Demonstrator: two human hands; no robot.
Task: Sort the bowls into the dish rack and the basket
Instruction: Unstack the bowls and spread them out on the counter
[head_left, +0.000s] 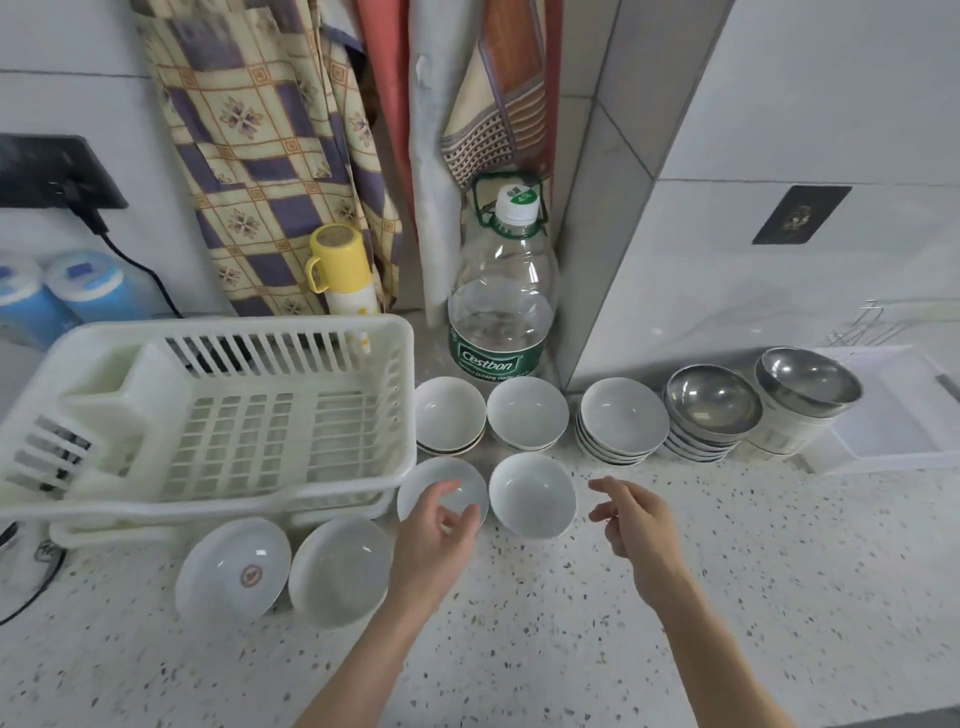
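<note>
1. We see a white dish rack (208, 415) at the left on a speckled counter (675, 623), with nothing in its slots.
2. Our left hand (441, 535) hovers over the near edge of a white bowl (431, 480) that sits just right of the rack's near corner; the fingers are loosely curled and hold nothing.
3. Whether the fingertips touch that bowl's rim, we cannot tell.
4. Our right hand (634, 519) hangs above bare counter, fingers spread and relaxed, gripping nothing.
5. A second bowl (532, 493) stands between the two hands, just right of the first and apart from the right hand.
6. Farther back, two short stacks (449, 415) (527, 413) of white bowls stand side by side in front of a water bottle (501, 312).
7. To the right of those come a taller white stack (623, 421), then steel bowls (714, 402) on a stack, then another steel bowl (808, 382) on a white pile.
8. Two wide bowls (234, 569) (340, 569) lean tilted near the rack's near side, left of our left hand.
9. A white tray (883, 431) lies at the far right, beside the steel bowls.
10. A yellow flask (343, 270) stands behind the rack.
</note>
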